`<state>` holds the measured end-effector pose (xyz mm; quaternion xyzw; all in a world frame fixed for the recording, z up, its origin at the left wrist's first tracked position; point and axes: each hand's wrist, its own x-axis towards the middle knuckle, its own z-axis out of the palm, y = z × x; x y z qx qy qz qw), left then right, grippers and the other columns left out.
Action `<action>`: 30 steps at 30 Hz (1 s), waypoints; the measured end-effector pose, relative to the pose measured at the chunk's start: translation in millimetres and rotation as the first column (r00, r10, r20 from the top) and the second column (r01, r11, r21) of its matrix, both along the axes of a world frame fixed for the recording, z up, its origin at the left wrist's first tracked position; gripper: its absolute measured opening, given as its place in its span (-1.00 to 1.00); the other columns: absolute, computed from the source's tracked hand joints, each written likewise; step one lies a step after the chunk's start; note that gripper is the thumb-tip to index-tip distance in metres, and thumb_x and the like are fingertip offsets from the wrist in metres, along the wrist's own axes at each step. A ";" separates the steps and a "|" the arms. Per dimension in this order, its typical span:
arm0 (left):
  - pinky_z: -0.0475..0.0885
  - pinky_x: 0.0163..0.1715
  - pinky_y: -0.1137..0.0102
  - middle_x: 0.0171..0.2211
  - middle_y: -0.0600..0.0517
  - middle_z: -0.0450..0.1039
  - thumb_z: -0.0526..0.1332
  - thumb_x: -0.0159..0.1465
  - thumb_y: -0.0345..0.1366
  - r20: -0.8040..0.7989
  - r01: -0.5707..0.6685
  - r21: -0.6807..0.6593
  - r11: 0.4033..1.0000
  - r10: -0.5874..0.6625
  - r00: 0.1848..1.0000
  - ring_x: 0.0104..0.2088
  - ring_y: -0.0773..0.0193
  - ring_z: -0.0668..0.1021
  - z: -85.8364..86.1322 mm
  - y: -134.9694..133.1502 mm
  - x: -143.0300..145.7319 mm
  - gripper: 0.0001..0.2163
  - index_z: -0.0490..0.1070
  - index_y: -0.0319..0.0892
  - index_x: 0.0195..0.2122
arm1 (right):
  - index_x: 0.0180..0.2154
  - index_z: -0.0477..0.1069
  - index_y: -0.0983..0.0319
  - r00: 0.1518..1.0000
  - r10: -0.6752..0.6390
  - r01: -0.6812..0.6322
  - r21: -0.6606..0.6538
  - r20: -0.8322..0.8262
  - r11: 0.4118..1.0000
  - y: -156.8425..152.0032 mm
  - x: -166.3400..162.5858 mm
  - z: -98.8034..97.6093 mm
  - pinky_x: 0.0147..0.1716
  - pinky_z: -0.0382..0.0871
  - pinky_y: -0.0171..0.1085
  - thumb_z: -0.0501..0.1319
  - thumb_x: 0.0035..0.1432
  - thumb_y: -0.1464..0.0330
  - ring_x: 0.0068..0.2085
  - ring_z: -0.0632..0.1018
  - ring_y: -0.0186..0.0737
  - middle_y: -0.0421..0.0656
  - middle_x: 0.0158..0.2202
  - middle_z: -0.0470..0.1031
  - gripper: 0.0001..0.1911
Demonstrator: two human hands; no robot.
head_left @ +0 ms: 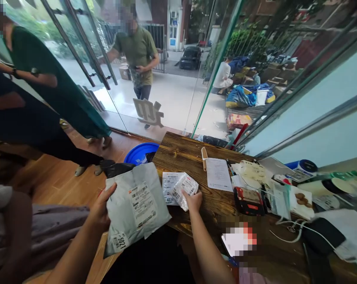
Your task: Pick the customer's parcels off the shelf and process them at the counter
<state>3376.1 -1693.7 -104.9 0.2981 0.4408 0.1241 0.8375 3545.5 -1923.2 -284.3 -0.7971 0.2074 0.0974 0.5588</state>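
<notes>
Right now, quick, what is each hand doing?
Left hand: closed on the edge of a large grey plastic mailer bag with a white label.
Right hand: closed on a small clear-wrapped white labelled packet.

Only the wearer's two forearms and hands show, rising from the bottom edge of the head view. Both forearms are bare along their whole visible length: no sleeve or cuff reaches into the picture. The left hand point(100, 209) wears no glove, and no watch, band or bracelet sits on its wrist. The right hand point(192, 199) is likewise ungloved, its wrist plain. No ring can be made out on the fingers that show. The fingernails look short and unpainted, though they are too small to tell for certain.
</notes>
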 end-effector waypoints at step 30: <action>0.48 -0.54 0.46 -0.56 0.00 0.53 0.23 0.09 -0.43 0.250 -0.088 0.092 0.992 0.062 0.966 -0.58 0.24 0.55 14.2 40.3 22.9 -0.96 0.45 -0.26 -0.41 | -0.28 0.30 0.19 0.803 0.491 -0.582 0.266 0.338 0.769 13.9 -48.5 102.2 -0.17 0.38 -0.18 0.21 -0.11 0.06 -0.23 0.49 -0.12 -0.12 -0.29 0.49 -0.59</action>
